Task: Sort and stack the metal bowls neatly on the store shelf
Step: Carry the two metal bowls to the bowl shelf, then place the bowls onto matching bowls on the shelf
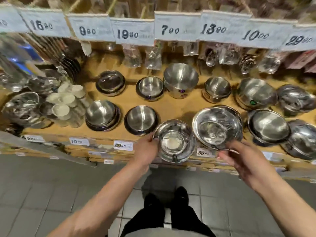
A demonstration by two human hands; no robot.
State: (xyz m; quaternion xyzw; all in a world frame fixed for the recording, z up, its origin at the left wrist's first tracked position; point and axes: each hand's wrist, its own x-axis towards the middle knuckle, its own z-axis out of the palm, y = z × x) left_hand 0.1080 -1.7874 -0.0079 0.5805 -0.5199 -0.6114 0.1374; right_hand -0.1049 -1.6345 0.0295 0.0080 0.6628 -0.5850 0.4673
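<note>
My left hand (146, 149) grips the left rim of a small shiny metal bowl (174, 141) held at the front edge of the wooden shelf (172, 106). My right hand (239, 158) holds the near rim of a wider metal bowl (217, 128), tilted toward me over the shelf front, apparently resting on another bowl behind it. Several stacks of metal bowls stand on the shelf in two rows, among them a tall stack (181, 81) at the back and a flat stack (141, 119) just left of my left hand.
White plastic cups (66, 103) and more steel ware crowd the shelf's left end. Bagged items hang behind the bowls under a row of price cards (176, 26). Further bowl stacks (268, 127) fill the right side. Grey tiled floor and my dark shoes lie below.
</note>
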